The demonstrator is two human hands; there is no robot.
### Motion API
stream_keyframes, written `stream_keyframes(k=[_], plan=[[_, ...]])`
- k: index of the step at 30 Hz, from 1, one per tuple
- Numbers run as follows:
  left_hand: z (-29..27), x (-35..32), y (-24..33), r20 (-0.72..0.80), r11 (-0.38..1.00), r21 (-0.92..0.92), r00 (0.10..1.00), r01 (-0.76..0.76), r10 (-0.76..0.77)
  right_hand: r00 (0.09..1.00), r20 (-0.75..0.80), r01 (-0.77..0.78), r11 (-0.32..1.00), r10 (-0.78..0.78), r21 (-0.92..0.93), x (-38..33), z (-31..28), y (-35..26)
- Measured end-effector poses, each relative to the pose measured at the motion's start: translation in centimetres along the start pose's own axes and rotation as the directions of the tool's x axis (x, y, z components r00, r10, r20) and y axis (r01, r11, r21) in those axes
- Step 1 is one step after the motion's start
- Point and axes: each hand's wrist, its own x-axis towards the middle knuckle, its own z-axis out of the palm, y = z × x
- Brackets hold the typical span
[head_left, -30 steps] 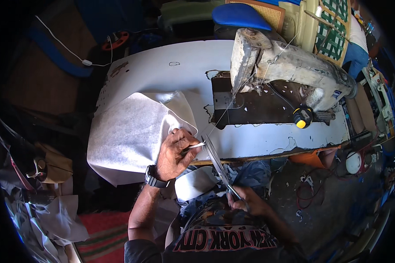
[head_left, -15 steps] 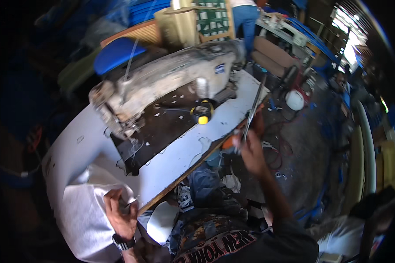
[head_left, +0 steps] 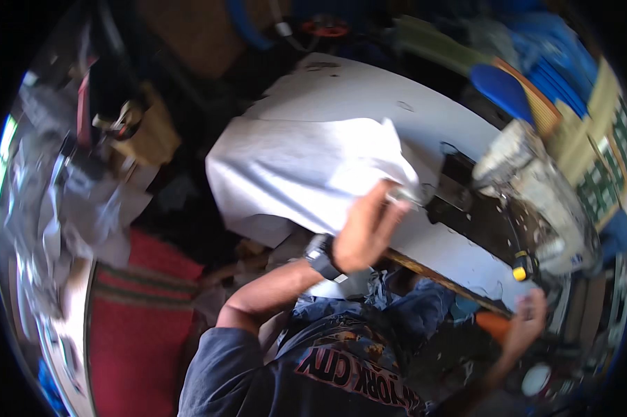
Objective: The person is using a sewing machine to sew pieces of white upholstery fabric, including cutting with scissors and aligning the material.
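A white sheet of fabric (head_left: 286,160) drapes over the left end of a white sewing table (head_left: 466,271). My left hand (head_left: 369,229), with a watch on its wrist, is over the fabric's right edge. Its fingers are closed around something small and pale that I cannot make out. Farther right, my right hand (head_left: 530,320) is blurred by the table's front edge; whether it holds anything does not show. On the table stands a worn, grey sewing machine (head_left: 546,194), with a black-and-yellow device (head_left: 522,267) beside it.
A red panel with dark stripes (head_left: 140,326) is at the lower left, below crumpled pale sheeting (head_left: 56,208). Behind the machine are a blue rounded piece (head_left: 502,92) and a green webbed frame (head_left: 605,181). An orange object (head_left: 493,324) is under the table's front edge.
The view has swung left, bringing the red panel into sight. My left hand has closed its fingers at the fabric's edge. The long metal tool by my right hand no longer shows.
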Motion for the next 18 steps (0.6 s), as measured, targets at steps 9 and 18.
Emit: stream_keyframes(k=[9, 18], plan=[[5.6, -8.4, 6.2, 0.384, 0.546, -0.015, 0.500, -0.837, 0.776, 0.847, 0.491, -0.191, 0.745, -0.205, 0.639, 0.7, 15.7, -38.0], [-4.5, -12.8, -4.4, 0.153, 0.901, 0.382, 0.975, -0.207, 0.160, 0.813, 0.485, -0.080, 0.764, -0.322, 0.640, -2.1, 11.2, -43.7]])
